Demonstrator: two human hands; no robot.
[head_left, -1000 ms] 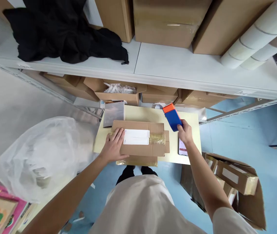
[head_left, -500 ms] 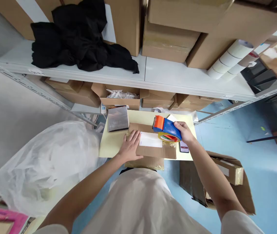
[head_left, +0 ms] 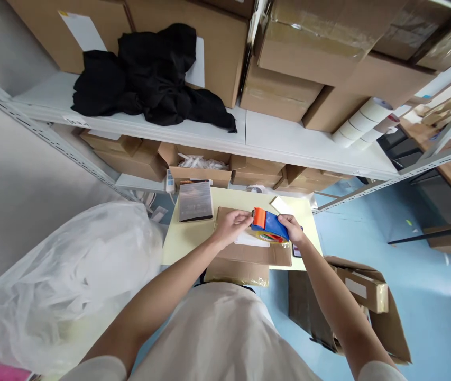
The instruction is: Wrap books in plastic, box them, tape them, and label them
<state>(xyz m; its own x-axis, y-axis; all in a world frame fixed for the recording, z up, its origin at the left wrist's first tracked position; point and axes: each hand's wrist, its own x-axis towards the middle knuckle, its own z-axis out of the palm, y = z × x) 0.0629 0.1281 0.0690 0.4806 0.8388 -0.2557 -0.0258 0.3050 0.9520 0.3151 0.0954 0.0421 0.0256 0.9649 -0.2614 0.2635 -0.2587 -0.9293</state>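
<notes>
My right hand is wrapped round the handle end of a blue and orange tape dispenser, loaded with a yellowish roll. My left hand is at the dispenser's orange front end, fingers pinched together; what lies between them is too small to make out. Under both hands a flat cardboard box rests on the pale yellow table. A white label on its top is partly hidden by the left hand and the dispenser. Beside the right wrist, a phone is partly covered.
A grey plastic-wrapped item lies at the table's back left. Behind stands a metal shelf with cartons, black cloth and tape rolls. A large plastic bag bulges on the left; an open carton with boxes stands right.
My left hand has lifted off the box and moved right and up to the dispenser's front end. The dispenser stays in my right hand. The head view has shifted slightly.
</notes>
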